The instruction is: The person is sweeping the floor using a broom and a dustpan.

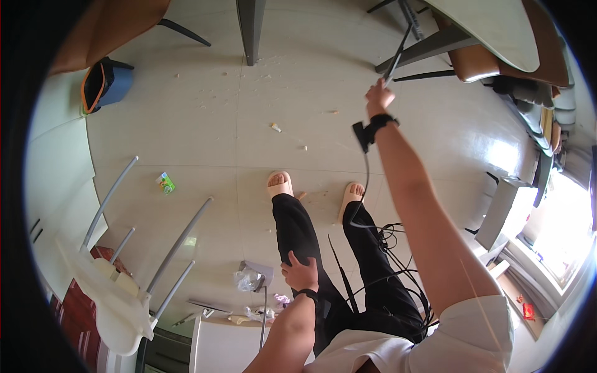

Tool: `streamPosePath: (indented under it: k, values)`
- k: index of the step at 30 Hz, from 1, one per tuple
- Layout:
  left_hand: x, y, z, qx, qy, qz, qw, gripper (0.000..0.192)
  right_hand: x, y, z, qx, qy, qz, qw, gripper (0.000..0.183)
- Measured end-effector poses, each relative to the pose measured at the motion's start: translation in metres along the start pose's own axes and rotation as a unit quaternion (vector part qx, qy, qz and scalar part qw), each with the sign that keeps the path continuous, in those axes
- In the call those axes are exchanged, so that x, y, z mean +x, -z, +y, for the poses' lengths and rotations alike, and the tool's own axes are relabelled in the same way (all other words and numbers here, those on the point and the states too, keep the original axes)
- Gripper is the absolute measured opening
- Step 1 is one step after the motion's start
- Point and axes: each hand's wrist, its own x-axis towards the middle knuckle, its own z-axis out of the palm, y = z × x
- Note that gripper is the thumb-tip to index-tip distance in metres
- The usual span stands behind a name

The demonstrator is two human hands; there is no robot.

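At the upper right, my right hand [380,95] is closed around the handle of a broom [396,58]; its bristle head [413,25] reaches toward the table legs. My left hand [300,272] rests on my thigh, fingers spread, with nothing in it. Crumbs [224,93] and small scraps are scattered over the tiled floor ahead of my feet, with a small yellow-and-white piece [276,127] among them. A green carton [165,183] lies on the floor to the left. Behind my left hand is a long-handled dustpan [266,272] with a clear plastic bag [247,279] in it.
A white chair [116,321] with grey legs is tipped over at the lower left. A blue bin [114,84] stands at the upper left. The table [503,28] and brown chairs [475,65] occupy the upper right. Black cables [396,275] hang beside my right leg.
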Motion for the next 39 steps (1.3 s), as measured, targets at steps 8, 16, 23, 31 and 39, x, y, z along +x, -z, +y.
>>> streamPosePath:
  k: [8,16,23,31,39]
  values:
    - [0.000,0.002,0.000,-0.009,-0.018,0.002,1.000,0.053,0.112,-0.014,-0.087,0.117,-0.135,-0.117,0.977,0.019]
    - [0.004,0.008,0.002,0.003,-0.005,-0.009,1.000,0.053,0.024,-0.003,-0.042,0.097,-0.237,-0.198,0.946,0.019]
    - [0.012,0.012,0.006,0.009,-0.005,0.017,1.000,0.053,-0.163,0.042,-0.026,0.193,-0.382,-0.209,0.879,0.016]
    - [0.017,0.015,0.004,0.014,-0.015,0.035,0.999,0.051,-0.161,0.121,-0.079,0.215,-0.525,-0.246,0.786,0.018]
    - [0.017,0.015,-0.003,0.032,-0.035,0.044,0.998,0.051,-0.176,0.125,-0.075,0.358,-0.521,-0.345,0.693,0.021]
